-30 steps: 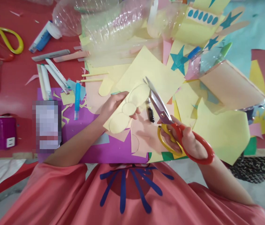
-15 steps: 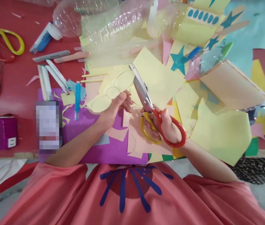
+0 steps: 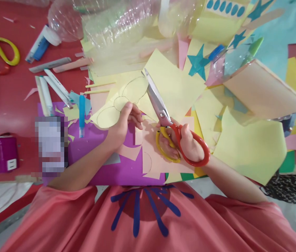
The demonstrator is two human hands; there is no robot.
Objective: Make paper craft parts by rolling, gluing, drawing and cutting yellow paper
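My left hand pinches a pale yellow paper with rounded outlines drawn on it, thumb on top and fingers beneath. In my right hand are scissors with one red and one yellow handle loop, my thumb through the red one. Their blades point up and away from me, nearly together, with the tips at the right end of the drawn paper. Under my right hand lies a pink sheet with a curved pencil line.
Markers, a blue marker, a phone and second scissors lie left. Clear plastic bottles lie at the back. Yellow sheets, a teal star and a pink box are right.
The drawn paper has shifted slightly left and turned a little with my left hand. The scissor blades look closer together. The view has moved slightly.
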